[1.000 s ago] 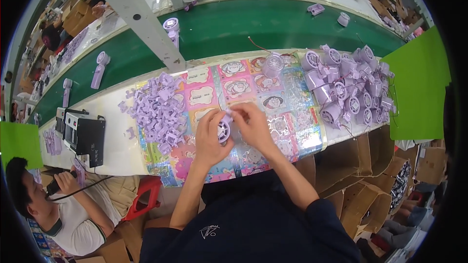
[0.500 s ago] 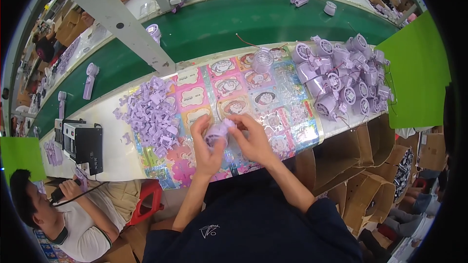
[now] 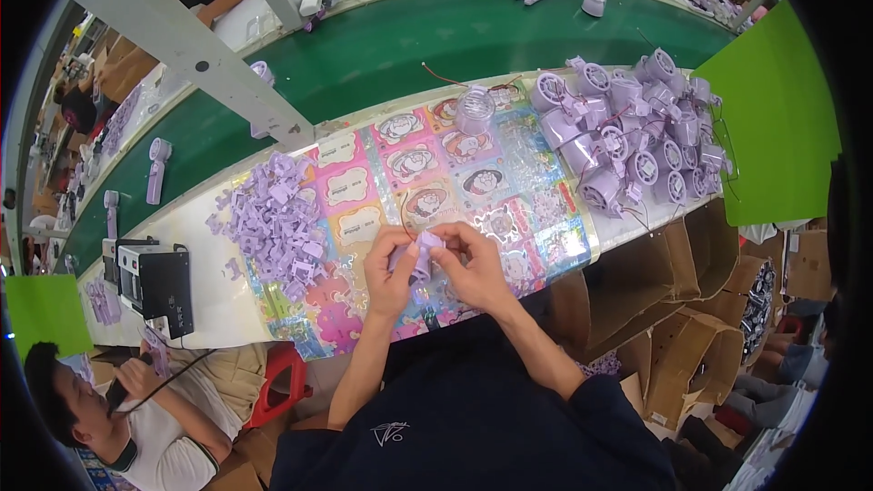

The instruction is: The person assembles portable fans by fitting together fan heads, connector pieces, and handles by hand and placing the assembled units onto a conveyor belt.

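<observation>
My left hand (image 3: 388, 275) grips a lilac round fan housing (image 3: 421, 264) from its left side, thumb toward me. On the other side my right hand (image 3: 473, 271) pinches a small lilac part at the housing's top; the fingers partly hide it. Both hands are just above a colourful printed sheet (image 3: 355, 181) on the bench. To their left lies a heap of small lilac plastic brackets (image 3: 277, 223). At the right is a pile of lilac fan housings (image 3: 637, 141) with thin wires. A single housing (image 3: 475, 112) stands apart at the sheet's far edge.
Beyond the bench runs a green conveyor belt (image 3: 382, 59) carrying a few lilac parts. A grey metal post (image 3: 205, 59) rises at its near edge. A black-and-white machine (image 3: 156, 284) stands left, near a seated person (image 3: 168, 436). Cardboard boxes (image 3: 627, 295) sit below the bench at right.
The housing has been turned between my hands, and its open grille face no longer shows. My right hand has closed in, bringing its fingertips nearer the left hand's. The view has shifted slightly.
</observation>
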A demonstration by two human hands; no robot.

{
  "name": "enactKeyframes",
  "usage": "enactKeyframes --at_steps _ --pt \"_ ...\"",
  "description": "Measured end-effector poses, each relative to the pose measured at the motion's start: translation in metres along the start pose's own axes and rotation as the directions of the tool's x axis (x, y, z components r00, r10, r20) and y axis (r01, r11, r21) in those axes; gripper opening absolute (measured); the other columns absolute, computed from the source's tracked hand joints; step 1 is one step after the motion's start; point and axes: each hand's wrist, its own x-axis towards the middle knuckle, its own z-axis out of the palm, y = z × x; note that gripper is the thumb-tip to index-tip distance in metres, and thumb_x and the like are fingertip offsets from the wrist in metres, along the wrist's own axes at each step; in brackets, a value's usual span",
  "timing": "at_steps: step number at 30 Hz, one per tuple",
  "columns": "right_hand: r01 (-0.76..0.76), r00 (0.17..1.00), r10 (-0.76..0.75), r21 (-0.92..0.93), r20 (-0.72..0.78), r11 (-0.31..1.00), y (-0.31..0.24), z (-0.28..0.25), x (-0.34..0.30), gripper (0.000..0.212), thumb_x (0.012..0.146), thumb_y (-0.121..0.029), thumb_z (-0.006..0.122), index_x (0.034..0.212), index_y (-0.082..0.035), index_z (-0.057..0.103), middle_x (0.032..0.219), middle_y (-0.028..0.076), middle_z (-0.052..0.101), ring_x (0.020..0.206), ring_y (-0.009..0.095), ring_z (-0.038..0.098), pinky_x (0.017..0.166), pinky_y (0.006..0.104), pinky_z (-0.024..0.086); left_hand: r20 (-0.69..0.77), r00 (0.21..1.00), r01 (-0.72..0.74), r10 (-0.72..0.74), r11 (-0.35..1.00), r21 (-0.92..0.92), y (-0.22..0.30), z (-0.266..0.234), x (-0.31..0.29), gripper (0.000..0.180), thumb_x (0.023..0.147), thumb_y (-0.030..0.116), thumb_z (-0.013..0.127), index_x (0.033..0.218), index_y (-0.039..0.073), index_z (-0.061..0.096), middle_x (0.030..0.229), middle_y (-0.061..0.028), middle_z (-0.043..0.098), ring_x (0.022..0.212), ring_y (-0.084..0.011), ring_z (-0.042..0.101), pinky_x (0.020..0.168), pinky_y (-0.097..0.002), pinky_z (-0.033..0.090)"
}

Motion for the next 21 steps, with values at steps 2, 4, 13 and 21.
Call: enactKeyframes --at_steps 2,4,13,21 --pt "-0.015 1.0 0.016 0.035 -0.016 0.999 -0.004 -0.005 0.006 0.026 0.093 0.001 0.068 0.118 0.0 0.065 0.091 0.0 0.066 0.079 0.004 0.058 0.067 0.02 0.047 -0.003 1.0 0.03 -0.03 0.999 -0.01 -0.005 0.004 0.005 0.008 0.093 0.003 0.064 0.098 -0.003 0.063 0.106 -0.0108 0.062 0.096 -0.0186 0.059 0.088 -0.03 0.046" --pt "-0.003 0.998 0.005 0.03 -0.061 1.0 -0.01 -0.009 0.01 0.024 0.094 -0.001 0.067 0.118 -0.001 0.065 0.092 0.0 0.066 0.077 0.004 0.057 0.066 0.0201 0.046 0.031 0.995 0.1 -0.099 0.995 -0.023 -0.003 0.009 0.011 0.015 0.093 0.006 0.065 0.106 -0.001 0.063 0.109 -0.0113 0.062 0.099 -0.0213 0.059 0.092 -0.0324 0.046" --pt "0.108 0.745 -0.221 -0.213 -0.63 0.971 0.0 -0.095 0.038 0.032 0.103 -0.013 0.059 0.13 0.004 0.056 0.102 0.007 0.065 0.087 0.01 0.059 0.077 0.0254 0.048 -0.288 0.895 -0.072 0.34 0.749 0.659 0.041 -0.04 -0.029 0.032 0.083 0.004 0.071 0.113 0.001 0.062 0.116 -0.0165 0.062 0.11 -0.033 0.057 0.1 -0.0425 0.044" --pt "0.007 0.775 -0.305 -0.475 -0.553 0.88 0.006 -0.088 0.032 0.056 0.092 0.002 0.058 0.146 0.01 0.042 0.111 0.015 0.067 0.095 0.019 0.064 0.087 0.03 0.051 -0.377 0.879 0.256 0.293 0.378 0.89 0.052 -0.147 -0.067 0.086 0.076 0.024 0.083 0.145 -0.004 0.04 0.148 -0.024 0.033 0.137 -0.0415 0.035 0.115 -0.0521 0.032"
